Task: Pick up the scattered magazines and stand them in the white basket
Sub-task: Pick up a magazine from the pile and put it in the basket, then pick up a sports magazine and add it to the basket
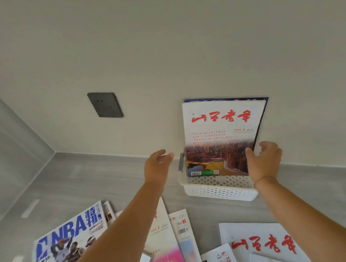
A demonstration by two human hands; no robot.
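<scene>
A white perforated basket point(217, 191) stands on the floor against the wall. In it a white magazine with red characters and a landscape photo point(222, 134) stands upright, with a dark blue one point(263, 103) behind it. My right hand point(263, 161) is at the front magazine's lower right edge, thumb on the cover. My left hand point(157, 165) hovers open just left of the basket, touching nothing. On the floor nearer to me lie an NBA magazine point(66, 242), a pink-covered one point(165, 258), a thin one point(185, 237) and another red-titled white one point(260, 243).
A dark wall socket point(105, 104) is on the wall left of the basket. Grey floor runs to a room corner at the left. More small magazines point(222, 261) lie near the bottom edge.
</scene>
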